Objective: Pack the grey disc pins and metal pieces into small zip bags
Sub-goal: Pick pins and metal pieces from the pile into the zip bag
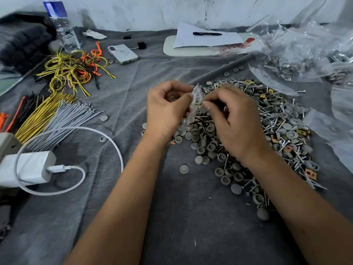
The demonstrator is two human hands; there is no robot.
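Note:
A big heap of grey disc pins, screws and brass metal pieces lies on the grey cloth, right of centre. Above its left edge my left hand holds a small clear zip bag upright, fingers curled on its left side. My right hand pinches a grey disc pin at the bag's right side, at the mouth. Loose grey discs lie scattered near the heap. What is inside the bag is hard to make out.
Bundles of yellow, grey, black and orange wires lie at left, with a white charger and cable. A phone, a water bottle, a paper with a pen and clear plastic bags lie along the back and right.

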